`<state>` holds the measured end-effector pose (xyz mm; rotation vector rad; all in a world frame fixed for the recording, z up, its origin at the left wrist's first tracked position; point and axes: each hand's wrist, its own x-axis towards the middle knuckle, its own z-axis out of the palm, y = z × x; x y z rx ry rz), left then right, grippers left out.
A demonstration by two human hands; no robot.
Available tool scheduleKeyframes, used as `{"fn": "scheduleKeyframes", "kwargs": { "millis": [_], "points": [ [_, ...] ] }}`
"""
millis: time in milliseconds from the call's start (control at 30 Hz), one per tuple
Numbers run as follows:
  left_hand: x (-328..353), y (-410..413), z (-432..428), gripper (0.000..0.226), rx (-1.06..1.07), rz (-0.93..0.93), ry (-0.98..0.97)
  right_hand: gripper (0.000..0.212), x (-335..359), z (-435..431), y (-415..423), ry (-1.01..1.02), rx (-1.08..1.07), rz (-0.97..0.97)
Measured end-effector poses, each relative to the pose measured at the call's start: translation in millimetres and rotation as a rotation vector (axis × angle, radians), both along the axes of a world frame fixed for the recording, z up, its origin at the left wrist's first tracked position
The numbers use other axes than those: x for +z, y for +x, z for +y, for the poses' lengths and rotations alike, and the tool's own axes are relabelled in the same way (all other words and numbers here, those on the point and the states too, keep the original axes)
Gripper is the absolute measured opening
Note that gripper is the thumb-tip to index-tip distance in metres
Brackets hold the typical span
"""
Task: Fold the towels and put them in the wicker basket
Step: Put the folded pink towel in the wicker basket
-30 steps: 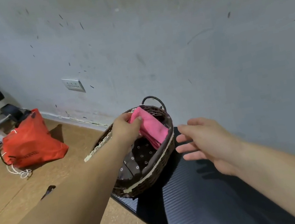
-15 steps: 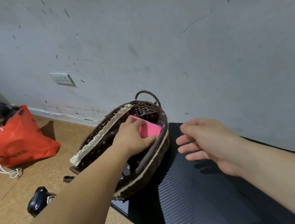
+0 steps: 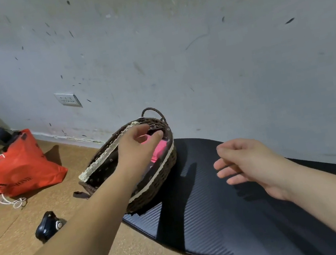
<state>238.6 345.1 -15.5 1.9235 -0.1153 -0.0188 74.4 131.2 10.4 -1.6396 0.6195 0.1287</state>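
Pink towel [image 3: 160, 148] lies inside the wicker basket [image 3: 155, 187] at the left end of the black counter [image 3: 211, 214], the left hand [image 3: 136, 149] loosely curved just over it, the right hand [image 3: 252, 164] relaxed and empty above the counter.

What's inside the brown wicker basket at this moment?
A folded pink towel lies on the dark floral lining; the left hand covers most of it and anything underneath.

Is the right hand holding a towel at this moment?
No, the right hand is empty, with relaxed fingers above the black bench, while the pink towel lies in the wicker basket.
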Motion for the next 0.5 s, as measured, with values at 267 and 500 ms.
{"fn": "scheduleKeyframes", "kwargs": {
  "millis": [267, 500],
  "points": [
    [31.0, -136.5, -94.1, 0.032, -0.211, 0.172, -0.213, 0.019, 15.1, -76.6, -120.4, -0.099, -0.039, 0.026],
    [11.4, -253.5, -216.3, 0.023, -0.589, 0.301, -0.045, 0.028, 1.0, -175.7, -224.4, -0.594, 0.12, 0.145]
  ]
}}
